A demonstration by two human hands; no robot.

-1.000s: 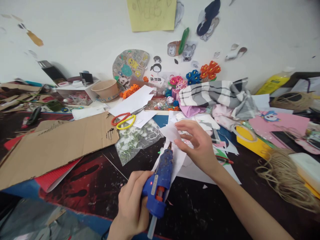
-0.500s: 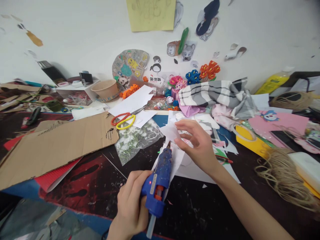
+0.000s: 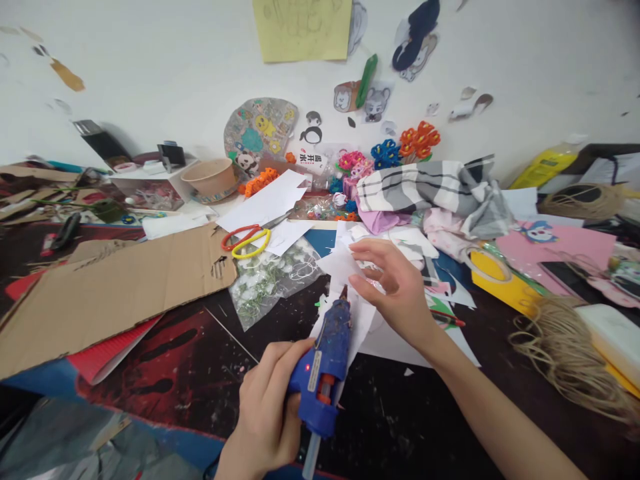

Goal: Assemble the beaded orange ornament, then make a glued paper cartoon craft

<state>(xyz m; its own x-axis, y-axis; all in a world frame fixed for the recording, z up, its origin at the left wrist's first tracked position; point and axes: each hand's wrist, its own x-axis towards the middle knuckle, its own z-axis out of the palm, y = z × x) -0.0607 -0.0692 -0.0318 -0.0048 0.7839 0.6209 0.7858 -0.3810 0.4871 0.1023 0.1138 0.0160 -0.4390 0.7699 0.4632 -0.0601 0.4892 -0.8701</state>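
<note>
My left hand is wrapped round the handle of a blue hot glue gun, a red light glowing on its side and a clear glue stick poking out of its back. The gun's nozzle points away from me, close to a small piece of white paper. That piece is pinched between the thumb and fingers of my right hand. Beneath the gun and both hands lie loose white paper sheets. Whether the nozzle touches the held piece, I cannot tell.
Left lies a cardboard sheet, with scissors and a plastic bag of small white-and-green pieces beside it. On the right are a tape roll and a twine bundle. A checkered cloth sits behind.
The glue gun in my left hand has shifted slightly right, its nozzle now nearer my right fingers. My right hand has stayed almost still with the paper.
</note>
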